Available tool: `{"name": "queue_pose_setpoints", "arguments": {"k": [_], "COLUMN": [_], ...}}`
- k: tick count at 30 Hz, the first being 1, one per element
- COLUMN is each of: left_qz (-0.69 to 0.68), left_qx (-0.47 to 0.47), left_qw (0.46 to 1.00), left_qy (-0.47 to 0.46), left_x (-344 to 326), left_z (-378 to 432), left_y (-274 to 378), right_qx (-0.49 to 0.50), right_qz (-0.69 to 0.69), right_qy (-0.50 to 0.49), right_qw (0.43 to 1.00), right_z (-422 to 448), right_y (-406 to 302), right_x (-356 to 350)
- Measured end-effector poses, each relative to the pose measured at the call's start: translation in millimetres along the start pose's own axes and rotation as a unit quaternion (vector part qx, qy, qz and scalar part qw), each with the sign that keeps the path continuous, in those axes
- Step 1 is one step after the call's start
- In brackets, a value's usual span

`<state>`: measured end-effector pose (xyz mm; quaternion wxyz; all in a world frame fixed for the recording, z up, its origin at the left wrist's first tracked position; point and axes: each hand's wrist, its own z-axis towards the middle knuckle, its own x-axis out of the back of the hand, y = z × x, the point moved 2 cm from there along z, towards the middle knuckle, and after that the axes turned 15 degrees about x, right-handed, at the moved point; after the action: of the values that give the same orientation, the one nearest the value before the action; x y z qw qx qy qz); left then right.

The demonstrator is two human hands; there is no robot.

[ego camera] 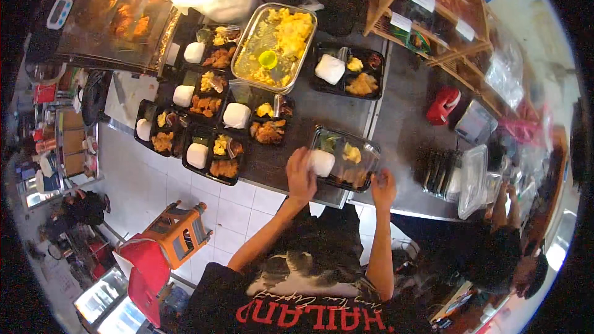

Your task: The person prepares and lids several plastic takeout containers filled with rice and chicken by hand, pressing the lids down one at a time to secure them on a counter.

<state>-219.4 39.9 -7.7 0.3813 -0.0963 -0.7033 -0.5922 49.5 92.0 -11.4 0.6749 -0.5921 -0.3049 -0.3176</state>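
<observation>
A black compartment meal box (320, 134) sits at the counter's front edge, with a clear plastic lid (366, 153) over it. Through the lid show a white wrapped block (323, 163), some yellow egg (352, 153) and a browned piece of food. My left hand (301, 176) grips the box's left side. At its lower right corner, my right hand (384, 189) has its fingers on the rim. Farther back stands an uncovered meal box (341, 82) with a similar white block, egg and fried food.
Several filled boxes (212, 157) crowd the left. Behind them stands a clear tray (254, 41) of scrambled egg holding a green cup (267, 59). To the right are a red stapler-like object (443, 105), stacked lids (473, 181), a wooden rack (429, 58) and another person's arm (506, 204).
</observation>
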Motion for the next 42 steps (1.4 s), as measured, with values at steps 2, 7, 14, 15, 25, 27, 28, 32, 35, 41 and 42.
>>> {"name": "queue_pose_setpoints", "arguments": {"k": [2, 7, 14, 15, 25, 27, 28, 32, 35, 41, 42], "left_qz": [-0.038, -0.461, -0.309, -0.309, -0.204, -0.218, -0.189, -0.119, -0.192, -0.166, -0.217], "left_qx": [0.097, 0.435, 0.517, 0.512, 0.344, 0.320, 0.332, 0.321, 0.403, 0.346, 0.329], "left_qw": [0.991, 0.762, 0.780, 0.782, 0.888, 0.892, 0.889, 0.896, 0.862, 0.855, 0.849], "left_qy": [0.079, -0.135, -0.170, -0.177, -0.228, -0.233, -0.252, -0.283, -0.242, -0.349, -0.352], "left_x": [3, -10, -3, -2, -18, -20, -26, -76, -83, -142, -158], "left_z": [-8, -26, -14, -14, 24, 24, 18, 7, 15, 21, 18], "left_y": [-16, -71, -74, -77, -42, -49, -32, -11, 7, 59, 57], "right_qx": [-0.196, -0.282, -0.350, -0.356, -0.142, -0.142, -0.158, -0.206, -0.291, -0.270, -0.258], "right_qz": [0.213, 0.395, 0.464, 0.469, 0.113, 0.157, 0.201, 0.308, 0.445, 0.450, 0.435], "right_qy": [-0.142, -0.069, -0.019, -0.019, -0.018, 0.001, 0.013, 0.066, 0.082, 0.241, 0.274], "right_qw": [0.947, 0.871, 0.814, 0.808, 0.983, 0.977, 0.967, 0.926, 0.843, 0.817, 0.818], "right_z": [-42, -60, -60, -58, -46, -32, -35, -39, -16, -24, -29], "right_y": [41, 25, 13, 11, 66, 50, 51, 111, 95, 128, 129], "right_x": [-11, -25, -36, -32, -54, -28, -19, -1, 18, 43, 52]}}
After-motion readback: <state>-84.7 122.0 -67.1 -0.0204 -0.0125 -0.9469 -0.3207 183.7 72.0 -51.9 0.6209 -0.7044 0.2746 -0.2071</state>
